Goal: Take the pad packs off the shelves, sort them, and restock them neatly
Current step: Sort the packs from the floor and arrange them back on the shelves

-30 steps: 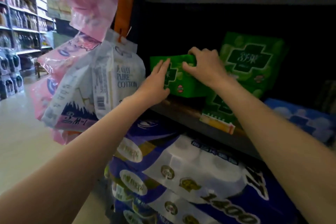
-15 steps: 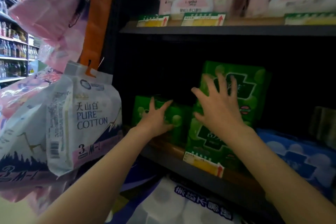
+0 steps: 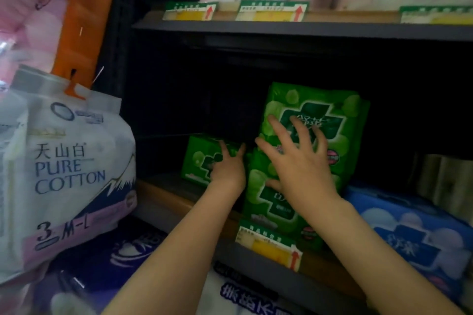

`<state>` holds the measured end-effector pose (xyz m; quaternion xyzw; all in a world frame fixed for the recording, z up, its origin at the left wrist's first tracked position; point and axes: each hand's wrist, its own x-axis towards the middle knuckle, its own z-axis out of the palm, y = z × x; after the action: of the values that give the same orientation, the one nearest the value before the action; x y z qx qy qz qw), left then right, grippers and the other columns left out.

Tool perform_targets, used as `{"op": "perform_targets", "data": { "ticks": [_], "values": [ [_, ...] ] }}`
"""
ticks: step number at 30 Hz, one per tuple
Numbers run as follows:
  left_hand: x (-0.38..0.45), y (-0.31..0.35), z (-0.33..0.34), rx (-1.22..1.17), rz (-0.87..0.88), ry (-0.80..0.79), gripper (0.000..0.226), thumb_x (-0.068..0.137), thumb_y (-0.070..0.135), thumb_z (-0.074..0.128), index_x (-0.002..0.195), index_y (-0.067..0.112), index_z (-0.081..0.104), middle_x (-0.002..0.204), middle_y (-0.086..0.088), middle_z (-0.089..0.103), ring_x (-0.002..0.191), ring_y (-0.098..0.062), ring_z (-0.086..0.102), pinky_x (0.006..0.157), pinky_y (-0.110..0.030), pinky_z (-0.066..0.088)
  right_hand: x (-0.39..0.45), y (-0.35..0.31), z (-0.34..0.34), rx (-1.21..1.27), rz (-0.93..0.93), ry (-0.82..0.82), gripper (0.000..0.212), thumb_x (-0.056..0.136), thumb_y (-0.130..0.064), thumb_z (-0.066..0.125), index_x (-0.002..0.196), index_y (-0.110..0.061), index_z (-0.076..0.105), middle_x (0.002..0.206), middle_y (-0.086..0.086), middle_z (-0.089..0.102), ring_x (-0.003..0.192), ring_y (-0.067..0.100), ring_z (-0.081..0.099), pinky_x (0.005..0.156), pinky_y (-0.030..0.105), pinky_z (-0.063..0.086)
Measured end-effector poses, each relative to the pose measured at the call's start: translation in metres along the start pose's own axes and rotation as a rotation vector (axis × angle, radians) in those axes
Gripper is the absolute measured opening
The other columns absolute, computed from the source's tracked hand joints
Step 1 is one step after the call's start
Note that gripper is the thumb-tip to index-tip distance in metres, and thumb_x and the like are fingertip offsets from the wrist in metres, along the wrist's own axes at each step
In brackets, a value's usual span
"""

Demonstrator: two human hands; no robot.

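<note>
While the restocking step appears to be in hand, the left hand (image 3: pixel 226 170) rests with fingers extended on the small green pad pack (image 3: pixel 202 158) at the left of the middle shelf (image 3: pixel 166 194), gripping nothing. The right hand (image 3: pixel 298 161) lies spread, fingers straight, against the tall green pad packs (image 3: pixel 314 120) standing just beside it. The next move likely calls for pushing both upright and flush, square to the shelf edge.

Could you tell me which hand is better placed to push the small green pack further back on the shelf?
Left. The left hand already rests on the small green pack, fingers extended over its front. The right hand is spread over the tall green packs beside it.
</note>
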<state>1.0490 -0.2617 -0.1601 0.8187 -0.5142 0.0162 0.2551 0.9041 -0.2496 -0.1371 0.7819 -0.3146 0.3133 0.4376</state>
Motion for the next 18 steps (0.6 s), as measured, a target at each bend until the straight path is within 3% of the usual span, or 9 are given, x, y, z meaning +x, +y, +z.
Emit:
{"op": "perform_targets", "data": {
  "ticks": [3,6,9,12,16,18],
  "values": [
    [-0.006,-0.004,0.000,-0.002,0.050,-0.002,0.088,0.092,0.007,0.052,0.148,0.020,-0.015,0.152,-0.019,-0.023,0.130,-0.041,0.037,0.100,-0.042,0.040,0.001,-0.003,-0.003,-0.016,0.015,-0.026,0.093,0.033,-0.041,0.093,0.119,-0.022,0.064,0.141,0.013,0.046,0.124,0.037,0.031,0.100,0.059,0.024],
    [-0.006,-0.006,-0.009,0.057,0.094,-0.096,0.077,0.094,0.009,0.047,0.150,0.011,-0.005,0.156,-0.018,-0.008,0.134,-0.036,0.033,0.106,-0.042,0.036,0.003,-0.006,-0.007,-0.021,0.035,-0.066,0.091,0.033,-0.040,0.093,0.117,-0.024,0.064,0.141,0.012,0.046,0.125,0.039,0.036,0.099,0.061,0.030],
    [-0.001,-0.010,-0.015,0.250,0.133,-0.211,0.077,0.096,0.013,0.045,0.149,0.020,-0.011,0.157,-0.008,-0.009,0.143,-0.032,0.010,0.113,-0.049,0.020,0.005,-0.007,-0.009,-0.012,0.043,-0.078,0.091,0.032,-0.038,0.094,0.116,-0.024,0.065,0.141,0.013,0.046,0.124,0.039,0.036,0.098,0.063,0.032],
    [0.004,-0.014,-0.015,0.301,0.119,-0.255,0.078,0.097,0.018,0.044,0.148,0.028,-0.014,0.157,-0.002,-0.014,0.144,-0.030,-0.007,0.113,-0.054,0.006,0.003,-0.003,-0.010,0.019,0.021,-0.052,0.092,0.032,-0.040,0.094,0.118,-0.022,0.065,0.141,0.013,0.046,0.124,0.038,0.033,0.101,0.060,0.022],
    [-0.016,-0.033,-0.033,0.237,0.197,-0.160,0.068,0.097,0.022,0.043,0.150,0.031,0.001,0.158,-0.004,0.010,0.143,-0.031,0.012,0.113,-0.046,0.020,-0.002,-0.004,-0.017,0.069,0.026,-0.144,0.088,0.044,-0.038,0.092,0.125,-0.022,0.060,0.145,0.013,0.041,0.130,0.037,0.027,0.104,0.057,0.013],
    [-0.047,-0.053,-0.042,0.105,0.284,0.022,0.063,0.096,0.022,0.045,0.150,0.025,0.012,0.152,-0.008,0.026,0.136,-0.030,0.029,0.109,-0.040,0.029,-0.006,-0.016,-0.033,0.099,0.061,-0.235,0.078,0.067,-0.035,0.081,0.136,-0.024,0.047,0.154,0.011,0.022,0.139,0.036,0.014,0.109,0.058,0.007]
  ]
}}
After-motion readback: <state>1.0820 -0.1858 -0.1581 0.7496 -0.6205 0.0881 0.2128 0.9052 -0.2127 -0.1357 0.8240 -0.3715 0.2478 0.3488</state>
